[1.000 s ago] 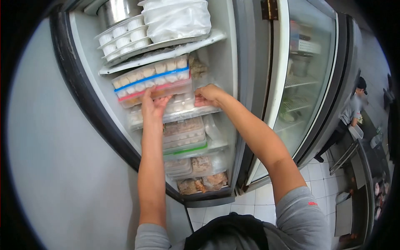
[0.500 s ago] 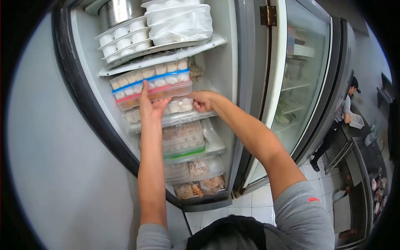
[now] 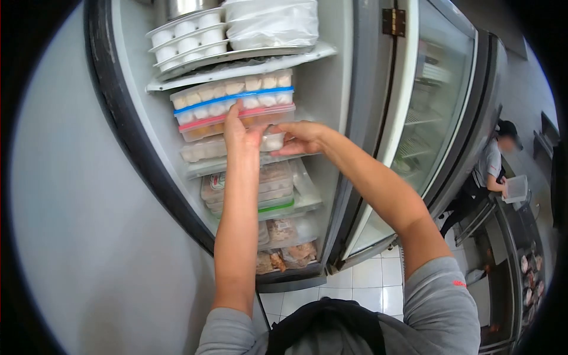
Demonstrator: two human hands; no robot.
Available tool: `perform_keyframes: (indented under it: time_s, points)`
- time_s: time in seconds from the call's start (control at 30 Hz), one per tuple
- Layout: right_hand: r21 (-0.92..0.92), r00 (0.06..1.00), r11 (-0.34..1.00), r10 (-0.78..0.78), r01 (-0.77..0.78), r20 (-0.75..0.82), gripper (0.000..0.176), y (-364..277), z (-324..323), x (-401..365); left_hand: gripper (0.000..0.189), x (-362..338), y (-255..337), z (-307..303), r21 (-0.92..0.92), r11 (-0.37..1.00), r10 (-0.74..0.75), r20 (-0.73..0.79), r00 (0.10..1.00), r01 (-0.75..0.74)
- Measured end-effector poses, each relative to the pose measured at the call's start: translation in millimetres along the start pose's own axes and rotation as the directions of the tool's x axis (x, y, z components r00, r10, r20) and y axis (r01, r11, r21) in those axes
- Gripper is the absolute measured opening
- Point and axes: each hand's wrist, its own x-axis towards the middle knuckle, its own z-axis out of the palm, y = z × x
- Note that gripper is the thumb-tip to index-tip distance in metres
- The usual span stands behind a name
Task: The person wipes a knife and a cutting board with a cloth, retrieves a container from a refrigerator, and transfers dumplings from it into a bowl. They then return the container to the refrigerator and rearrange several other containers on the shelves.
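Inside an open upright freezer, a clear container with a blue rim (image 3: 204,110), filled with pale round pieces, sits on a pink-rimmed container (image 3: 204,129) with orange-brown contents. My left hand (image 3: 241,131) is at the front of this stack, thumb up against it and fingers partly hidden under the pink-rimmed container's edge. Below lies a clear tray of white round pieces (image 3: 204,150) on a shelf. My right hand (image 3: 300,138) has its thumb above and fingers below the right end of that tray.
Above, a shelf (image 3: 248,66) bears stacked white cup trays (image 3: 189,41) and a plastic-wrapped white stack (image 3: 272,23). Lower shelves hold a green-rimmed container (image 3: 275,207) and bagged brown food (image 3: 296,253). A glass door (image 3: 438,112) stands at right. A co-worker (image 3: 488,165) holds a clear tub beside a counter.
The view has shifted, so the freezer sits further right and slightly higher in the picture. My right hand has opened from a curled shape to span the lower tray's end. The co-worker's tub has tilted.
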Motion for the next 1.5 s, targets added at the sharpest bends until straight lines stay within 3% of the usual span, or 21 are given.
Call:
perform_keyframes:
  time_s: [0.07,0.13,0.2,0.33,0.47,0.53,0.6,0.63,0.73,0.77,1.0,1.1,1.3,1.5]
  points:
    - [0.209,0.996,0.976,-0.048,0.064,-0.079,0.044,13.7,5.9,14.8,0.051,5.6,-0.4,-2.5,0.010,0.999,-0.051,0.014,0.999,0.051]
    - [0.286,0.983,0.943,-0.143,0.170,-0.112,0.039,25.4,15.8,16.4,0.044,5.7,-1.2,5.3,0.026,0.995,-0.100,0.031,0.995,0.099]
    - [0.367,0.985,0.914,-0.156,0.172,-0.075,0.038,33.3,20.9,17.5,0.047,2.0,1.4,10.5,0.026,0.995,-0.099,-0.085,0.992,0.101]
    - [0.290,0.973,0.938,-0.139,0.189,-0.184,0.035,46.9,50.9,-44.9,0.047,-12.8,-1.9,13.1,0.093,0.993,-0.058,-0.154,0.986,0.073]
    - [0.354,0.981,0.921,-0.108,0.160,-0.162,0.041,74.9,49.5,-84.0,0.055,-16.7,-1.7,21.4,0.071,0.997,-0.007,-0.084,0.996,0.013]
    - [0.514,0.946,0.802,-0.319,0.306,-0.065,0.044,79.2,53.7,-105.5,0.057,-22.1,-0.7,31.5,0.078,0.996,0.042,-0.030,0.999,-0.040]
    - [0.621,0.928,0.716,-0.369,0.320,-0.053,0.045,89.4,55.0,-109.0,0.052,0.7,4.1,26.7,0.231,0.970,-0.041,-0.151,0.988,0.076]
    - [0.710,0.907,0.623,-0.417,0.328,-0.054,0.046,91.3,55.3,-109.3,0.059,-1.6,1.8,30.7,0.116,0.993,-0.019,-0.055,0.998,0.026]
    - [0.720,0.929,0.623,-0.359,0.305,-0.083,0.051,90.6,56.1,-110.3,0.069,-16.4,-5.8,38.3,0.283,0.957,-0.051,-0.053,0.997,0.064]
    - [0.720,0.930,0.623,-0.356,0.305,-0.086,0.047,89.7,57.0,-112.4,0.080,-13.6,-4.1,36.6,0.307,0.950,-0.042,-0.060,0.997,0.058]
    - [0.737,0.945,0.622,-0.318,0.264,-0.070,0.033,102.1,52.0,-138.0,0.080,-42.9,-6.9,71.4,0.279,0.954,0.007,-0.381,0.924,0.108]
    - [0.733,0.937,0.626,-0.348,0.266,-0.043,0.035,121.0,48.4,-154.9,0.080,-57.5,-17.1,84.0,0.284,0.951,0.023,-0.464,0.886,0.124]
    - [0.700,0.923,0.639,-0.376,0.320,-0.079,0.049,146.5,36.3,-210.2,0.078,-55.9,-11.9,83.6,0.366,0.923,0.072,-0.477,0.876,0.123]
    - [0.761,0.953,0.626,-0.300,0.172,0.031,0.062,210.0,15.1,-272.8,0.076,-63.2,-21.5,73.8,0.406,0.895,0.064,-0.529,0.846,0.186]
